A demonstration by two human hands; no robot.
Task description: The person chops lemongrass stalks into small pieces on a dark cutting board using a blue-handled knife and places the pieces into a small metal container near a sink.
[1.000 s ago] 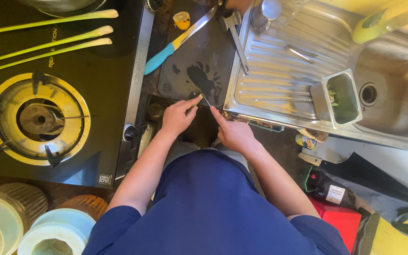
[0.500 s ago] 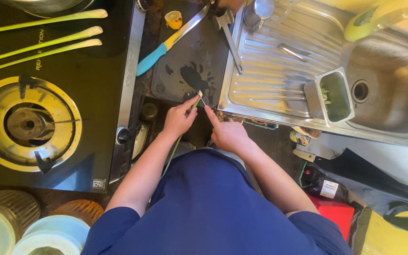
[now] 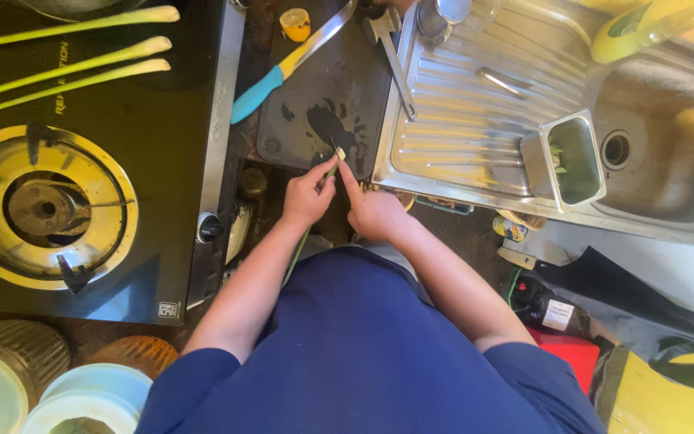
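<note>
- While the pale root end of the green stalk (image 3: 324, 178) is pinched between both hands, the grip is best kept close to the tip, so that the outer layer can be drawn off cleanly rather than torn, by this judgement.
- The left hand (image 3: 308, 195) is seen closed around the stalk just below its pale end, fingers curled and thumb pressed in.
- The right hand (image 3: 373, 210) is held nearly closed, its forefinger stretched forward to the stalk's tip; whether the tip is truly gripped cannot be told.
- The stalk is found between the two hands, its tip over the near edge of the dark cutting board (image 3: 327, 96), its green length trailing down along the left forearm towards the body.
- A blue-handled knife (image 3: 283, 71) is left lying on the board, well apart from both hands.
- Three more stalks (image 3: 66, 56) are laid across the stove (image 3: 162, 201).
</note>
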